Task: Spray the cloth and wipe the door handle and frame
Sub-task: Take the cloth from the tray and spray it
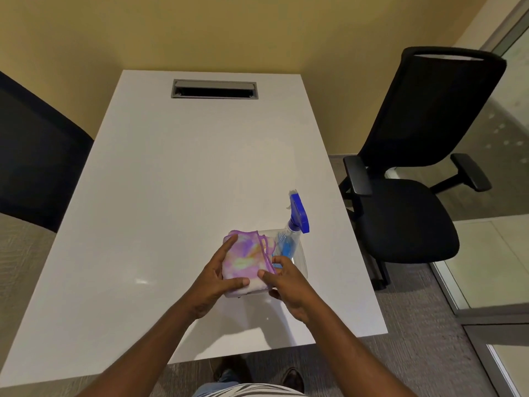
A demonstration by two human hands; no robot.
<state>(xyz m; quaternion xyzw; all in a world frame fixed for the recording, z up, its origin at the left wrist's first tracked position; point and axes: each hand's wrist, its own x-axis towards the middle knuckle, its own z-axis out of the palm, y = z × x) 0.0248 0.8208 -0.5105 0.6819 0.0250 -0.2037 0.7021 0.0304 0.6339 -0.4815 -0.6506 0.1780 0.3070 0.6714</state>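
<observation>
Above the white bench, a folded tie-dye cloth sits gripped between the left hand and right hand, just beside a blue-topped spray bottle.

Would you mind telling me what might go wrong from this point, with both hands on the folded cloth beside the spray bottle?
1. The spray bottle stands right against the cloth; lifting the cloth with the left hand and right hand may tip it.
2. It is near the table edge by the chair, so a knock could send it off.
</observation>
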